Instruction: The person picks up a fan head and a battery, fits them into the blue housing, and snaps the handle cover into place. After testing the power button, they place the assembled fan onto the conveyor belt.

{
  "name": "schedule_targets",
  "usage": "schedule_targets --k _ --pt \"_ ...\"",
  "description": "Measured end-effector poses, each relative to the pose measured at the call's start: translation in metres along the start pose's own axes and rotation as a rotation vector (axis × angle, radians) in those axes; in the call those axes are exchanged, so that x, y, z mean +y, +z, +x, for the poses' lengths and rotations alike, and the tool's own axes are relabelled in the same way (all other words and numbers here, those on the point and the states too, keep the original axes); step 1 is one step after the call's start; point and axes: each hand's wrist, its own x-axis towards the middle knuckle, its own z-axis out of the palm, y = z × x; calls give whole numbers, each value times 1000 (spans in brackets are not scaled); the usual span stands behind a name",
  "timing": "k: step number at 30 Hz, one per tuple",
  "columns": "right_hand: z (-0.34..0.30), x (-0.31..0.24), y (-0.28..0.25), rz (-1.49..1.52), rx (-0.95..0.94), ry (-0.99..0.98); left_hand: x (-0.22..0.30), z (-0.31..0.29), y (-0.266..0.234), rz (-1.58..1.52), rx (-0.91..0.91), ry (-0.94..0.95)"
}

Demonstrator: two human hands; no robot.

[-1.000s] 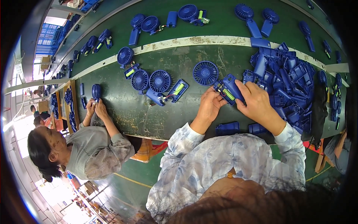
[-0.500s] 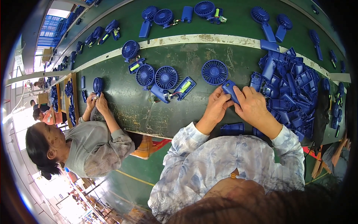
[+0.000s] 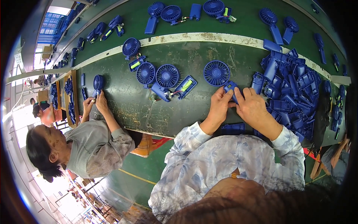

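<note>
Both my hands grip the handle of a blue handheld fan, whose round slatted head [image 3: 216, 73] points away from me over the green table. My left hand [image 3: 220, 102] pinches the left side of the fan handle [image 3: 230, 87], its thumb on the upper face. Fingers of my right hand [image 3: 250, 106] close on the right side and lower end, hiding part of it. A small window shows near the handle's top. To the left lie an open fan [image 3: 166, 76] with a loose wired battery casing [image 3: 185, 88] and another fan head [image 3: 145, 73].
Blue plastic casings are heaped [image 3: 289, 84] at my right. One casing [image 3: 232, 128] lies near the table edge before me. Beyond a pale rail [image 3: 209, 37], a green belt [image 3: 246, 22] carries more fans. A co-worker [image 3: 93, 149] sits at left, holding a fan [image 3: 98, 83].
The fans on the belt have shifted to the right. My left thumb has moved up onto the handle's face. The co-worker's fan has risen slightly in their hands.
</note>
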Motion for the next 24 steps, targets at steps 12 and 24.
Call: schedule_targets --k 12,24 --pt "35 58 -24 743 -404 147 -4 -3 -27 76 -211 120" --pt "36 56 -6 918 -311 37 13 -6 -8 -60 -353 74"
